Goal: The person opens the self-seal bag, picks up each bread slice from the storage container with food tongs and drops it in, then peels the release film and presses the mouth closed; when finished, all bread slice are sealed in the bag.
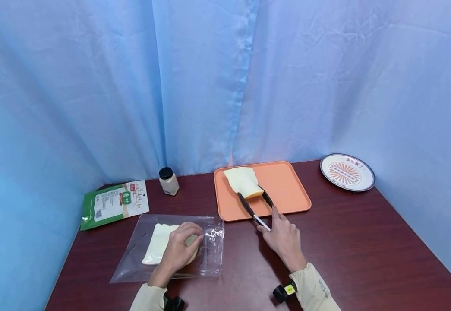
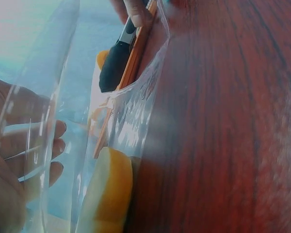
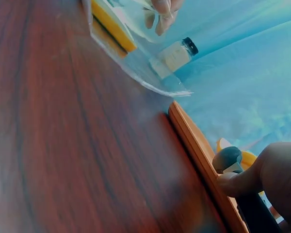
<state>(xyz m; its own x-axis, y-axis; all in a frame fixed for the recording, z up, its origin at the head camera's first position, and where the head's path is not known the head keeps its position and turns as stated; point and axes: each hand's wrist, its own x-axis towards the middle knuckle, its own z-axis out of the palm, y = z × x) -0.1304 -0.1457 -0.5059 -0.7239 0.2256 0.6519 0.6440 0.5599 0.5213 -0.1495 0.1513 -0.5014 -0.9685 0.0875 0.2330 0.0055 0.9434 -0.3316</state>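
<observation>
Right hand (image 1: pixel 284 236) wraps the tongs (image 1: pixel 246 204), their tips astride a bread slice (image 1: pixel 242 178) over the orange tray (image 1: pixel 287 185) — picking-up looks like the step in hand. Left hand (image 1: pixel 181 245) pinches the clear bag's (image 1: pixel 212 255) film, another slice (image 1: pixel 156 246) already inside. The next move seems to call for gentle, even pressure — and a wide bag mouth.

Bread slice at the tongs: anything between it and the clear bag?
Only the low rim of the orange tray, around its near-left corner. No other object is visible between the bread slice and the clear bag. Inside the bag, a second slice already takes up some room.
</observation>
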